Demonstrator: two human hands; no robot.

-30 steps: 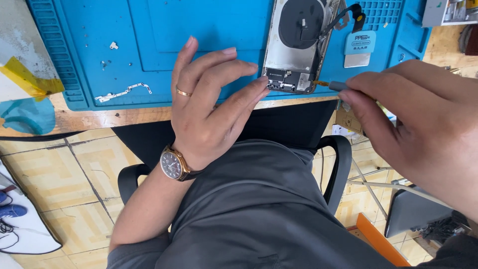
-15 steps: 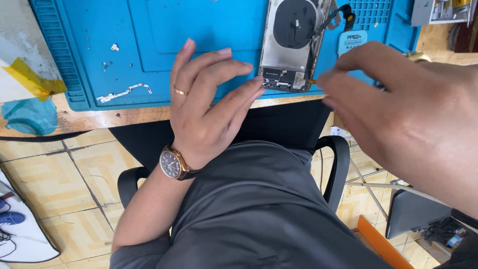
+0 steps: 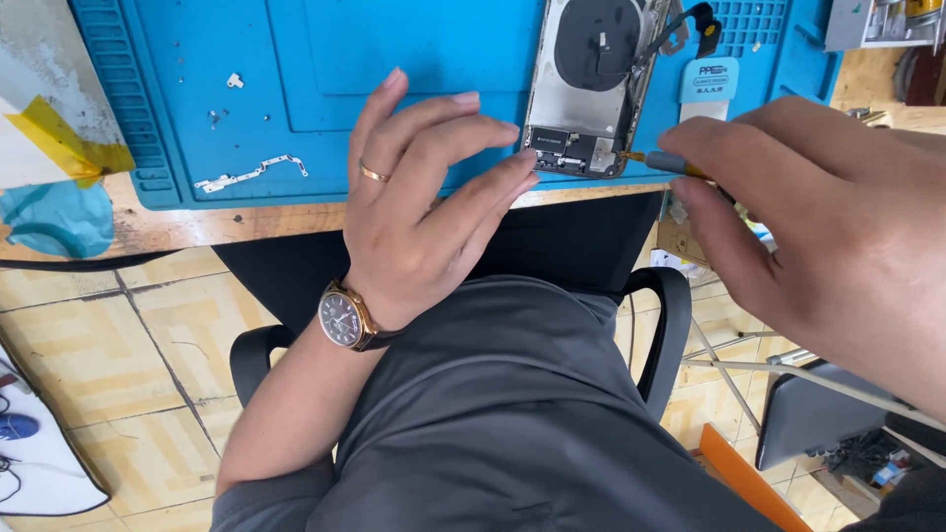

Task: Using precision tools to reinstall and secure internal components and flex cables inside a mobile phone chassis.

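An opened phone housing [image 3: 591,89] with a round black coil lies on a blue work mat [image 3: 394,59] at the table's near edge. My left hand [image 3: 424,217], with a gold ring and a wristwatch [image 3: 342,317], lies flat on the mat, its fingertips touching the housing's lower left corner. My right hand [image 3: 818,217] grips a small screwdriver [image 3: 660,163] with a yellow and grey shaft. Its tip touches the housing's lower right corner.
A small metal bracket [image 3: 251,174] and loose screws lie on the mat's left part. A blue pry card [image 3: 708,84] sits right of the housing, a parts tray [image 3: 877,20] at top right. Yellow tape [image 3: 59,138] is at left. A black chair arm [image 3: 670,325] is below.
My right hand swept left and up across the view, then settled with the screwdriver tip at the housing's lower right corner. My left hand has stayed in place.
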